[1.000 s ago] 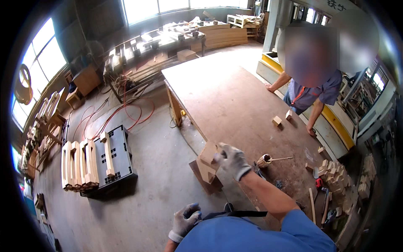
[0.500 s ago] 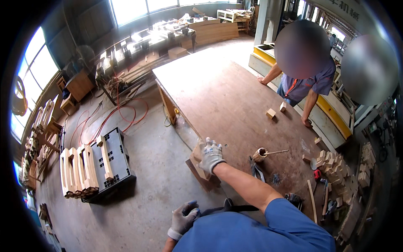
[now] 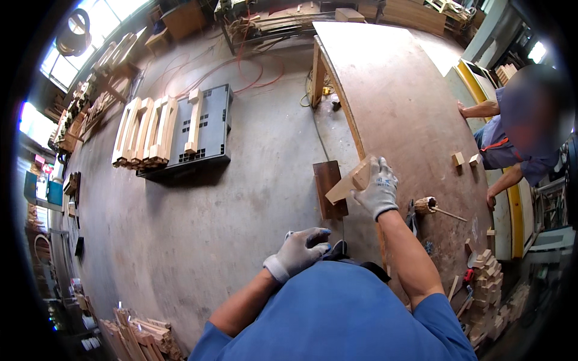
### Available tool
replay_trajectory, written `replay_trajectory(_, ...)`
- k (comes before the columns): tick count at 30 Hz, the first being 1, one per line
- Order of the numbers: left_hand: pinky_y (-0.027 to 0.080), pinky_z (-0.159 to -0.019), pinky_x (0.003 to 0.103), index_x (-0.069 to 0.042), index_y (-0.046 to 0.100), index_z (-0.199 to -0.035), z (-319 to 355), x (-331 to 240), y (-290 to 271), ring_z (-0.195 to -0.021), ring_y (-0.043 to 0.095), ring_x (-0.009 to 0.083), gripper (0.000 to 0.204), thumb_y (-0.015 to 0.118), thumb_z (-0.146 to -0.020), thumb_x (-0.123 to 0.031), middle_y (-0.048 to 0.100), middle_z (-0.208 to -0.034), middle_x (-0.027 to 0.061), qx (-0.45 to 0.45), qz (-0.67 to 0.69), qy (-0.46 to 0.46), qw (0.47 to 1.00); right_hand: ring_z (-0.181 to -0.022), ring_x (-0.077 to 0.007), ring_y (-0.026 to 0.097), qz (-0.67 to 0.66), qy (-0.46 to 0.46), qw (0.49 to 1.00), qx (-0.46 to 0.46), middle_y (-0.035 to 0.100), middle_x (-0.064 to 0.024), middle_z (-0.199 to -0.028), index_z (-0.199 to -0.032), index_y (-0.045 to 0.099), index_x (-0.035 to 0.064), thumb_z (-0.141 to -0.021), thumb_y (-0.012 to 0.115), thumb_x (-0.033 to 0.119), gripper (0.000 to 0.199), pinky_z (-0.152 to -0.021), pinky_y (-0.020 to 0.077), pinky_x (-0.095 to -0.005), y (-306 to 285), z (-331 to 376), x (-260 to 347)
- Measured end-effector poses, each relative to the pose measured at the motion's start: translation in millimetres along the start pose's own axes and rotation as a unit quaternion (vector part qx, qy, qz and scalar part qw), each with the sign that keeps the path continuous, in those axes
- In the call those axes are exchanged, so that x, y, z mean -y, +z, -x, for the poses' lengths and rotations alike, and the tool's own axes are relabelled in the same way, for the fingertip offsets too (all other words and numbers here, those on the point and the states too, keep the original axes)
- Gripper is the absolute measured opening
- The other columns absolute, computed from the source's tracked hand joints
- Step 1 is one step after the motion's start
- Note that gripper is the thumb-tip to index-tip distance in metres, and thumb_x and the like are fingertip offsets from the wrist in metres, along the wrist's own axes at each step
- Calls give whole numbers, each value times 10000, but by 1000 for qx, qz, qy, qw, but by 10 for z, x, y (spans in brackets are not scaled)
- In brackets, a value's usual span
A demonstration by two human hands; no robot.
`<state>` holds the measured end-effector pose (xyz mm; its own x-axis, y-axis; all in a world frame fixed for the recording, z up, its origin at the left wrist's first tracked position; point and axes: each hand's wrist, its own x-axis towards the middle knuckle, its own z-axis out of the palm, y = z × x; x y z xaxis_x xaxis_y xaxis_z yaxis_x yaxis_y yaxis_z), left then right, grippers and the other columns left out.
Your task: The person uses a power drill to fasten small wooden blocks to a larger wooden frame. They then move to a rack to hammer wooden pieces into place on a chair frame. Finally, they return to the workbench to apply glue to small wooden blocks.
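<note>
Stick (image 3: 450, 215) in pot (image 3: 424, 206) near right hand (image 3: 379, 188)

A grey, scuffed floor (image 3: 198, 210) spreads around me; on my right a brown-topped table (image 3: 415, 105) runs away, its far end bleached by glare; ahead I see a long bench (image 3: 301, 20); far left, bright paned windows (image 3: 117, 7) and a brown cabinet (image 3: 183, 23); far right, a grey pillar (image 3: 486, 30).
</note>
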<state>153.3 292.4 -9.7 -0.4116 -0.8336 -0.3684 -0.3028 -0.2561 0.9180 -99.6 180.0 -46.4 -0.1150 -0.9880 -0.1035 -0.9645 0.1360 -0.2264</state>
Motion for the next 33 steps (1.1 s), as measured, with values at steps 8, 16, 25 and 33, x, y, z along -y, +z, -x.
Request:
replay_trajectory(8,548,-896,308,26,684,-1243,-520,571,131,-973,671,135,345,676,-977,-195,732,-1086,98,25,27,-34,999,-1419,-423,386,-44,-60,994,-80,369,-246,-1549,-1510,362,99,-603,927,354,1099,-1157,303,-563,188,439,-248)
replay_trajectory(16,547,-693,363,-150,617,-1024,-1370,1156,676,-763,610,211,463,564,-997,-609,603,-861,26,99,493,-309,807,-1423,-440,362,-65,-71,989,-114,356,-252,-1556,-1546,329,135,-568,933,292,1160,-1158,279,-586,278,807,-329)
replay_trajectory(25,413,-1120,513,-130,486,-1488,-1798,1642,1275,-1337,533,349,767,598,-943,-658,577,-1461,158,43,660,-322,678,-1421,-482,333,-70,-30,995,-69,304,-314,-1559,-1554,273,77,-573,939,385,1225,-1147,273,-614,239,1276,-267)
replay_trajectory(33,469,-1082,503,-51,533,-1376,-1756,1567,1258,-1199,631,373,632,682,-951,-494,655,-1322,199,-60,625,-323,708,-1350,-470,412,-61,-97,987,-113,372,-295,-1512,-1506,369,66,-670,872,360,1019,-1096,319,-590,307,1437,-327)
